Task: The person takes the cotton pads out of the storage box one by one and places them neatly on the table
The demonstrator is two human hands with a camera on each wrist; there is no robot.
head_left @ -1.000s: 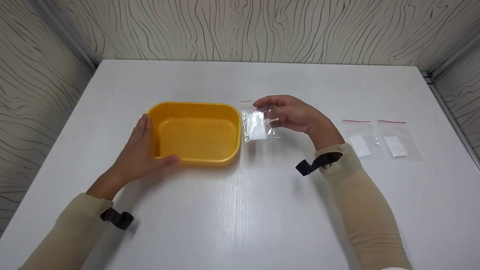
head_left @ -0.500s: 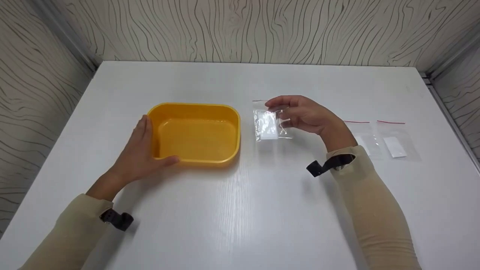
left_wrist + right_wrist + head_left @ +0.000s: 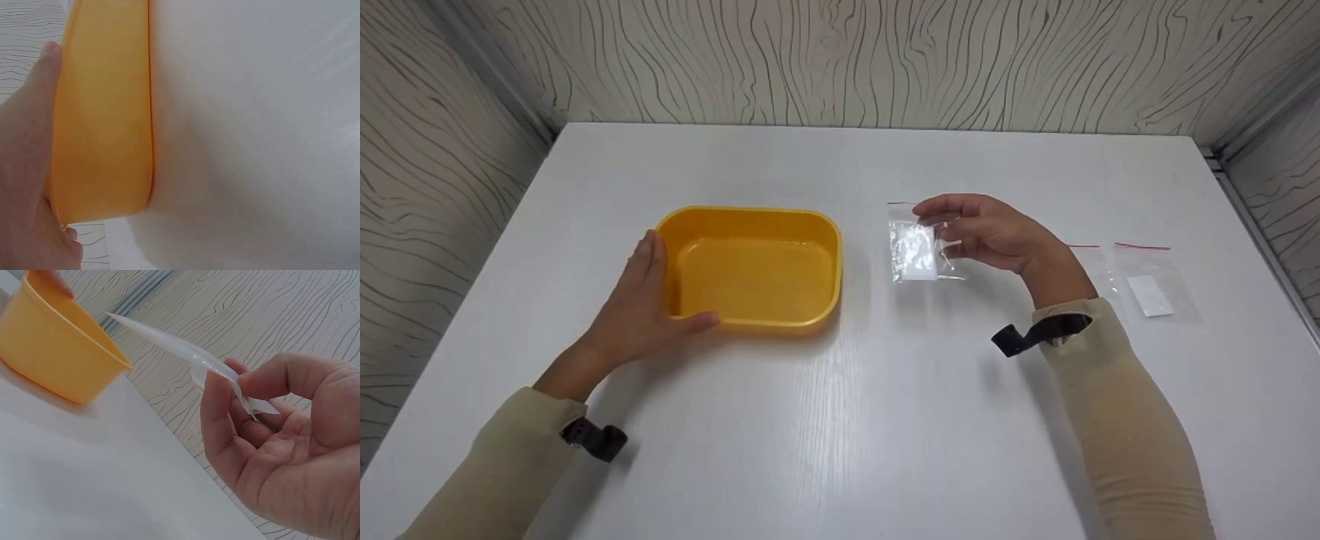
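A yellow plastic tub [image 3: 757, 326] stands on the white table, seen from above in the head view. My left hand [image 3: 634, 307] holds its left end, thumb along the front rim and fingers at the left side; the left wrist view shows the thumb [image 3: 48, 67] against the rim. To the right of the tub, my right hand [image 3: 997, 232] pinches a small clear zip bag [image 3: 916, 255] with a white piece inside. In the right wrist view the bag [image 3: 169, 343] is edge-on between thumb and fingers, raised above the table.
Two more zip bags with red strips lie at the right: one bag [image 3: 1149, 292] in full view, the other bag [image 3: 1099, 270] partly behind my right wrist. Wood-grain patterned panels [image 3: 840, 60] rise along the table's [image 3: 780, 450] back and sides.
My right hand has moved right with the zip bag, away from the tub's right rim. The right wrist now covers more of one lying bag. Left hand and tub stay put.
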